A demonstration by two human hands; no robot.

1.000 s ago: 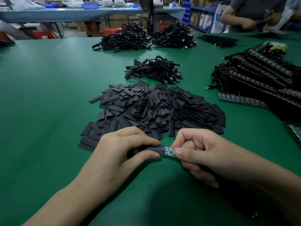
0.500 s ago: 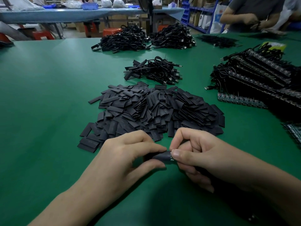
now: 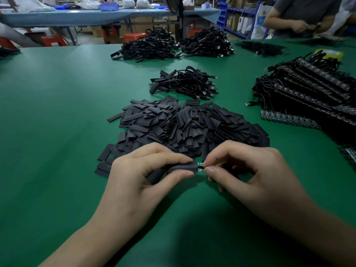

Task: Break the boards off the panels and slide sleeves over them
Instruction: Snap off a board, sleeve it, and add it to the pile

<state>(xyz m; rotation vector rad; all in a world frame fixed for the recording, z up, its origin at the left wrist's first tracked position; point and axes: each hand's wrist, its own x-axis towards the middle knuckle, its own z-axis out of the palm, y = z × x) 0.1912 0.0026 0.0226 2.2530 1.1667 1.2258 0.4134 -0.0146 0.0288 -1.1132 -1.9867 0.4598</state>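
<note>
— Pinching the black sleeve (image 3: 182,167) in my left hand (image 3: 138,176), thumb and forefinger curled round it, near centre.
— And the board (image 3: 200,167)?
— My right hand (image 3: 250,170) pinches its green end at the sleeve's mouth; loose sleeves (image 3: 183,124) piled just beyond.

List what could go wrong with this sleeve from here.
The board shows only a sliver past the sleeve, so the right hand has little to pinch and may slip. The left hand, if it squeezes the sleeve flat, could jam the board.
</note>
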